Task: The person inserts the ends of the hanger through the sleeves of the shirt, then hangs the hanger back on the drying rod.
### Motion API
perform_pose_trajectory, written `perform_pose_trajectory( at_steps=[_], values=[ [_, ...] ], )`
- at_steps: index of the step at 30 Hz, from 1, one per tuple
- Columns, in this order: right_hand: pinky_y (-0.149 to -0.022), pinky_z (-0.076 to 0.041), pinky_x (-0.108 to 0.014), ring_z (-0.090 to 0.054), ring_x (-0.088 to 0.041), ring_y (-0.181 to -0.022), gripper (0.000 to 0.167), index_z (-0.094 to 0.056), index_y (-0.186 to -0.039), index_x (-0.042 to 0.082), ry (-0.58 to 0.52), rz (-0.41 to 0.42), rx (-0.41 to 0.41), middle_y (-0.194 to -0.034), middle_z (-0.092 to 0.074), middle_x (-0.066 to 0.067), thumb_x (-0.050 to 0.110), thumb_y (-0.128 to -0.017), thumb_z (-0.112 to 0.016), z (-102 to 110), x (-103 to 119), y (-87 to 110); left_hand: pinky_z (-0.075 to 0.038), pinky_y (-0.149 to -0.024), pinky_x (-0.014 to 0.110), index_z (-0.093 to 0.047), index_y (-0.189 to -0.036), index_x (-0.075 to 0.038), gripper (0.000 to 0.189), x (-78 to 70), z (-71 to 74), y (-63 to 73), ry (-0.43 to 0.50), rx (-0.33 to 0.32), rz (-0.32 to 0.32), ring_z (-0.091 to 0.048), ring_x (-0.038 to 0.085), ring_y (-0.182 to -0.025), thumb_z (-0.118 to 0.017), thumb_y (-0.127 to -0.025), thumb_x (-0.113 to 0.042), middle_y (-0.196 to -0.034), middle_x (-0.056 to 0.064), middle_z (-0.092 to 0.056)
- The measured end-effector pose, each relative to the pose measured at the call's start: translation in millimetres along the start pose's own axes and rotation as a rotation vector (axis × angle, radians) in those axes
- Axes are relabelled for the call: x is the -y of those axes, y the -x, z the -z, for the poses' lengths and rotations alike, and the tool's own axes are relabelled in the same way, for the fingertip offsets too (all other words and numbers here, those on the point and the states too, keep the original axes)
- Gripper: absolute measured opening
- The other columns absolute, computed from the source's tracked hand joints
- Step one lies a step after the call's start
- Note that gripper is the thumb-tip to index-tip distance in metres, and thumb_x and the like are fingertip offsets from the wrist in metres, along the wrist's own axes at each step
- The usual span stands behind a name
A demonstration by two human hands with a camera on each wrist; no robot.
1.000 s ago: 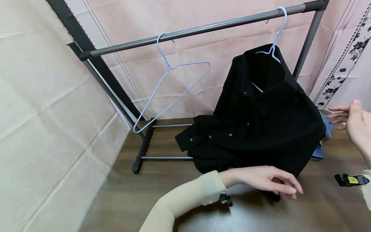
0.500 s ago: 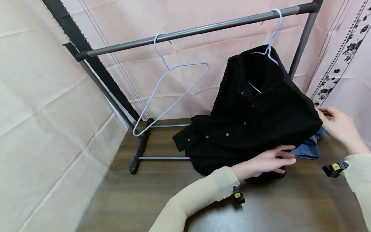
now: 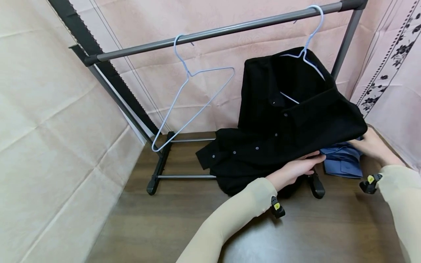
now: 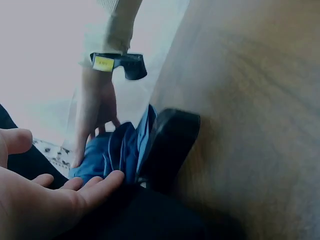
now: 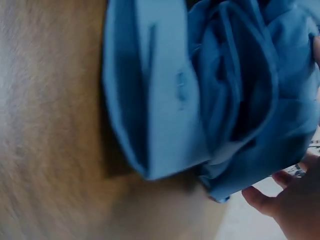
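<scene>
A black button-up shirt [image 3: 263, 146] hangs on a pale blue wire hanger [image 3: 314, 34], its front slumping to the left. At its lower right edge, my left hand [image 3: 294, 171] touches the fabric with loosely extended fingers; they are partly hidden in the head view. In the left wrist view, that hand [image 4: 45, 200] has slightly bent fingers, the dark cloth beneath. Behind the black shirt lies a folded blue shirt [image 3: 343, 162], with collar-like folds. My right hand [image 3: 371, 146] reaches it; in the right wrist view its spread fingers [image 5: 260, 200] lie along the blue cloth's edge.
A grey rail [image 3: 230, 29] crosses the back, with another wire hanger [image 3: 194, 109] bare at its left. One rack foot [image 3: 316, 184] projects beside the blue shirt, and another foot [image 3: 158, 175] stands left. Fabric walls [image 3: 65, 146] rise around the brown wooden surface [image 3: 158, 226].
My right hand came in from the right, reached the black shirt's side, then dropped to the blue shirt. My left hand shifted up under the black hem, exposing the right rack foot.
</scene>
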State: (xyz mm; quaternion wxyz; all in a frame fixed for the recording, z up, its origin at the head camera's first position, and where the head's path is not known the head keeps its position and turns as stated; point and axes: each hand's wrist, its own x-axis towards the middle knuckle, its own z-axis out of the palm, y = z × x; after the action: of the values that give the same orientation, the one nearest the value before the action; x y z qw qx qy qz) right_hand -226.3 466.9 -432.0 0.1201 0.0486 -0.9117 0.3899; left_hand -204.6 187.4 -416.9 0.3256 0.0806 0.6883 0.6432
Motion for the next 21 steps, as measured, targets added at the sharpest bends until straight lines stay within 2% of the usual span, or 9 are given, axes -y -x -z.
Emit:
perform_pose_trajectory(
  at_steps=[1,3,5,6,8,10,12,15,21],
  values=[
    [-0.11,-0.027,-0.027,-0.039,-0.011,-0.134,0.062,-0.038,-0.152,0.003,-0.008,-0.038,0.038,-0.149,-0.042,-0.022,0.023,-0.099,-0.064,-0.6,-0.4,1.4,-0.049,-0.098,0.035,-0.056,-0.143,-0.022,0.045,-0.4,-1.2,-2.1,0.002,-0.007,0.0,-0.053,0.007,-0.127,-0.065,-0.1,-0.029,-0.137,-0.021,-0.054],
    [-0.116,-0.024,-0.053,-0.024,-0.039,-0.147,0.077,-0.017,-0.161,0.009,-0.018,-0.169,0.149,-0.161,-0.021,-0.027,0.037,-0.102,-0.059,-0.3,0.7,4.5,-0.048,-0.1,0.035,-0.054,-0.145,-0.021,0.046,-0.3,-3.2,-5.8,0.001,-0.015,-0.008,-0.051,0.008,-0.129,-0.064,-0.1,-0.029,-0.141,-0.019,-0.052],
    [-0.108,-0.015,-0.074,-0.005,-0.061,-0.142,0.087,0.0,-0.161,0.008,0.013,-0.282,0.251,-0.159,0.0,-0.037,0.051,-0.103,-0.049,0.8,3.1,8.0,-0.048,-0.1,0.035,-0.054,-0.145,-0.02,0.046,0.6,-4.4,-8.7,0.001,-0.025,-0.018,-0.052,0.008,-0.129,-0.064,-0.1,-0.029,-0.142,-0.017,-0.052],
    [-0.103,-0.016,-0.078,-0.006,-0.066,-0.139,0.087,-0.002,-0.162,0.009,0.036,-0.317,0.276,-0.156,0.001,-0.042,0.055,-0.102,-0.047,0.9,3.4,9.5,-0.049,-0.1,0.035,-0.054,-0.145,-0.02,0.046,1.1,-4.7,-9.9,0.002,-0.027,-0.025,-0.052,0.008,-0.129,-0.064,-0.1,-0.029,-0.142,-0.016,-0.052],
    [-0.099,-0.026,-0.076,-0.022,-0.067,-0.131,0.079,-0.023,-0.157,0.004,0.107,-0.332,0.291,-0.15,-0.015,-0.047,0.057,-0.103,-0.044,0.8,3.7,13.4,-0.049,-0.099,0.034,-0.054,-0.144,-0.02,0.046,2.6,-4.6,-11.8,0.005,-0.032,-0.035,-0.052,0.008,-0.128,-0.065,-0.1,-0.029,-0.142,-0.015,-0.053],
    [-0.09,-0.036,-0.069,-0.039,-0.062,-0.116,0.061,-0.043,-0.136,-0.001,0.171,-0.295,0.282,-0.134,-0.038,-0.044,0.051,-0.104,-0.045,0.6,2.8,17.8,-0.049,-0.099,0.033,-0.054,-0.145,-0.021,0.048,4.0,-4.1,-13.0,0.008,-0.033,-0.033,-0.053,0.008,-0.128,-0.065,-0.099,-0.029,-0.142,-0.016,-0.053],
    [-0.079,-0.04,-0.061,-0.047,-0.052,-0.099,0.045,-0.049,-0.116,0.0,0.221,-0.252,0.271,-0.112,-0.05,-0.033,0.044,-0.105,-0.048,0.3,1.6,22.7,-0.048,-0.1,0.033,-0.052,-0.145,-0.022,0.049,5.0,-3.6,-13.7,0.013,-0.036,-0.025,-0.053,0.009,-0.128,-0.067,-0.098,-0.029,-0.142,-0.017,-0.052],
    [-0.071,-0.04,-0.049,-0.051,-0.04,-0.085,0.033,-0.054,-0.105,0.002,0.271,-0.196,0.263,-0.09,-0.053,-0.017,0.035,-0.106,-0.052,0.9,0.7,30.1,-0.047,-0.1,0.032,-0.051,-0.145,-0.023,0.052,5.9,-3.6,-14.3,0.021,-0.054,-0.009,-0.055,0.01,-0.126,-0.069,-0.097,-0.029,-0.14,-0.018,-0.053],
    [-0.068,-0.037,-0.038,-0.05,-0.027,-0.081,0.028,-0.055,-0.098,0.006,0.262,-0.201,0.347,-0.084,-0.049,-0.005,0.033,-0.107,-0.051,6.1,7.6,51.1,-0.05,-0.096,0.031,-0.055,-0.143,-0.025,0.049,7.5,-7.0,-12.6,0.01,-0.07,-0.039,-0.059,0.01,-0.12,-0.07,-0.096,-0.026,-0.136,-0.017,-0.056]
  ],
)
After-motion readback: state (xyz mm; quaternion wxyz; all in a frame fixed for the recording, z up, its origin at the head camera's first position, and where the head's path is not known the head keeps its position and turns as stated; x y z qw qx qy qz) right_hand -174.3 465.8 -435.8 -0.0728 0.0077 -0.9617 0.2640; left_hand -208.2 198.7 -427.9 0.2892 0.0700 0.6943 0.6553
